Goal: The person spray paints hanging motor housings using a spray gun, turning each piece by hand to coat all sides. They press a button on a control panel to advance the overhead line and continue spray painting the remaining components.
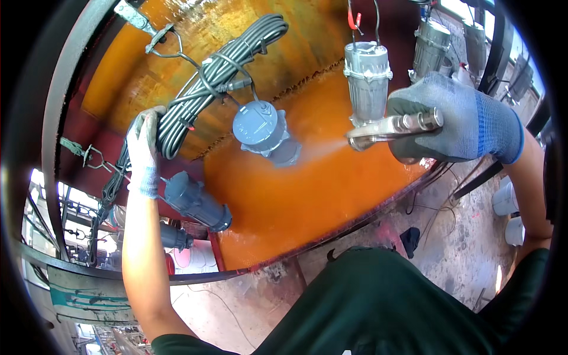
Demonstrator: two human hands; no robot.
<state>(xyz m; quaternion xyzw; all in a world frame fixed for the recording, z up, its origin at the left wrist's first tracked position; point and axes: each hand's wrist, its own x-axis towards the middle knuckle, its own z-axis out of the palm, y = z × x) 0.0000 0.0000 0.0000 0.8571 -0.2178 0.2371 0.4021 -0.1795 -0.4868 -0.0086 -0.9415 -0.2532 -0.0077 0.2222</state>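
Observation:
My left hand (144, 139), in a pale knit glove, closes on the side of a coiled dark cable (216, 77) that hangs from a hook. A grey pump-like motor housing (257, 127) dangles tilted beside the coil, joined to it by a lead. On the right, my right hand (452, 115), in a blue-grey glove, grips a silver metal spray gun (396, 125). From its nozzle a pale mist spreads left toward the housing, without the gun touching it. The fingers of my right hand are partly hidden behind the gun and glove.
A large orange-coated booth surface (313, 201) lies behind and below the hanging parts. Just beyond the gun hangs an unpainted silver housing (368, 77), with another silver housing (432, 44) farther right. At lower left hangs a blue-grey motor (195, 201). White buckets (506, 198) stand at the right.

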